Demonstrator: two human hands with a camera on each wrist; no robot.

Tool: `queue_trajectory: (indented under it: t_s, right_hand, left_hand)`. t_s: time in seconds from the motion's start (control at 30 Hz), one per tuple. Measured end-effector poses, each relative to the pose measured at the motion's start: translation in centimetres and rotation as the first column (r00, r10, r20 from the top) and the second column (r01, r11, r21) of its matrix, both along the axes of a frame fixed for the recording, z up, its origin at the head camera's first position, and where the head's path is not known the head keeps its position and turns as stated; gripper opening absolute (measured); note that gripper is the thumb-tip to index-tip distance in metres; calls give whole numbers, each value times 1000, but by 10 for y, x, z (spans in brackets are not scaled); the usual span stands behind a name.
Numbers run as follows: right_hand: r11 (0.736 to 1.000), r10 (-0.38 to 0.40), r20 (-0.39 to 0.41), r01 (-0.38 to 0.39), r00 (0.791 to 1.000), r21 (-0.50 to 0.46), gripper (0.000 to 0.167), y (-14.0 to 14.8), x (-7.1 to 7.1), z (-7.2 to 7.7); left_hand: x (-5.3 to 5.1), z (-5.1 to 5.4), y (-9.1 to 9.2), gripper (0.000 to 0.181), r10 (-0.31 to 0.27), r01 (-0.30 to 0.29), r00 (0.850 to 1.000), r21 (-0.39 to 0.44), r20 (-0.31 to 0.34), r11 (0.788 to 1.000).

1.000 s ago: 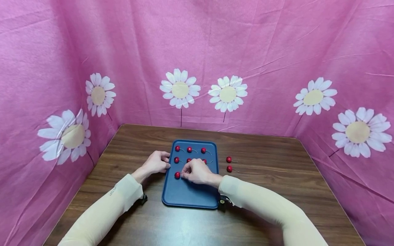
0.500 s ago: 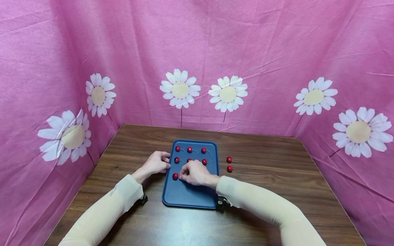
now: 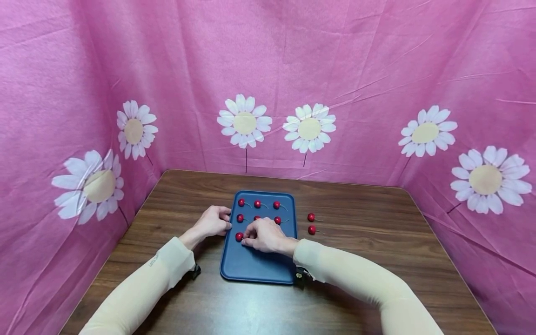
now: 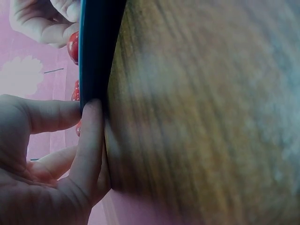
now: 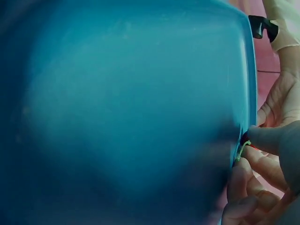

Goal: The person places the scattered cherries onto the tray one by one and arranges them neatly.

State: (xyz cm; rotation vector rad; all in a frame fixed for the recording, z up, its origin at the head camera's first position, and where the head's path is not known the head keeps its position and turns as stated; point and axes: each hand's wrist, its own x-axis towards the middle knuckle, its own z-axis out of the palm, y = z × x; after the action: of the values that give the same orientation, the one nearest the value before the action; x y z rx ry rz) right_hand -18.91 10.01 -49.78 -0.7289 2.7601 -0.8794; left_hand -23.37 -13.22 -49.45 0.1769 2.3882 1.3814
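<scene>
On the wooden table lies a dark blue tray with two rows of red cherries at its far end. My right hand is over the tray and pinches a cherry by its stem, near the left rim. In the right wrist view the green stem shows between thumb and fingers, the fruit mostly hidden. My left hand grips the tray's left edge; in the left wrist view its thumb touches the rim and a finger lies along the outer side. One second-row cherry is partly behind my right hand.
Two cherries with stems, a farther one and a nearer one, lie on the table right of the tray. A pink curtain with daisies stands around the table's back and sides.
My right hand has shifted slightly left with the cherry, which first went left and toward me, then a little away. The left hand and tray have stayed put.
</scene>
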Motion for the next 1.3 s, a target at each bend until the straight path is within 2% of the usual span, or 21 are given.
queue_trajectory:
  t_s: [0.3, 0.5, 0.73, 0.97, 1.3]
  right_hand:
    - [994, 41, -45, -36, 998, 102, 5, -1, 1, 5]
    - [990, 69, -48, -63, 996, 127, 5, 2, 3, 10]
    - [995, 82, -47, -79, 996, 58, 8, 16, 7, 18]
    - [986, 143, -112, -151, 983, -66, 17, 52, 6, 30]
    - [980, 38, -158, -67, 987, -186, 19, 115, 3, 36]
  left_hand:
    - [-1, 0, 0, 58, 13, -13, 1000, -4, 7, 1000]
    - [1, 1, 0, 58, 28, -28, 999, -16, 21, 999]
    - [2, 1, 1, 58, 21, -21, 1000, -12, 17, 1000]
    - [3, 2, 1, 57, 13, -12, 1000, -19, 16, 1000]
    - [3, 4, 2, 58, 13, -13, 1000, -27, 16, 1000]
